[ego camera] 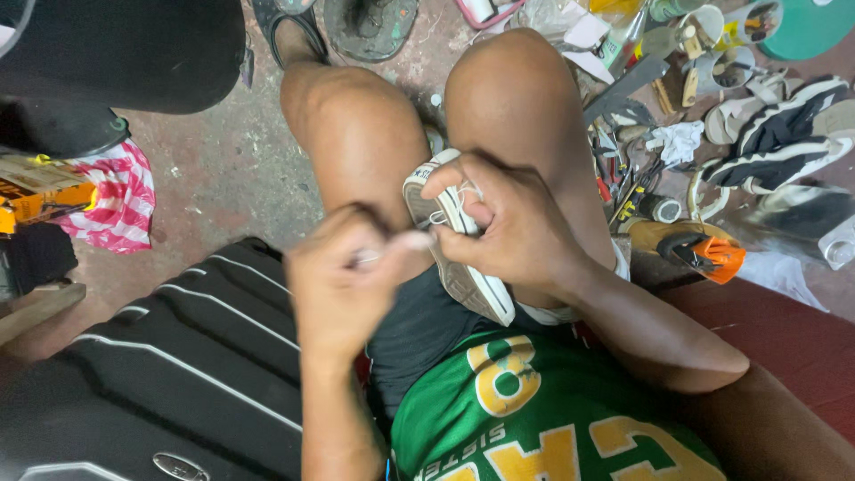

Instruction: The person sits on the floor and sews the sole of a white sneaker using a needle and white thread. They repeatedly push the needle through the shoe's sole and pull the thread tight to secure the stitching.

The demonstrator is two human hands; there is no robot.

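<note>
A white sneaker [454, 267] with a grey patterned sole is wedged between my knees, sole edge turned up. My right hand [508, 223] grips its rim, fingers pinching a thin white thread [445, 214] against the sole edge. My left hand [343, 285] is closed in a fist just left of the shoe, pinching a small metal tool or needle; its tip is hidden by my fingers. Both hands touch at the shoe's edge.
A black suitcase [178, 374] with white stripes lies at lower left. A red-and-white striped bag [116, 200] sits at left. Scattered tools, tape rolls, an orange-handled tool [712, 254], cups and other shoes [784, 134] crowd the floor at right. A sandal [289, 27] lies beyond my knees.
</note>
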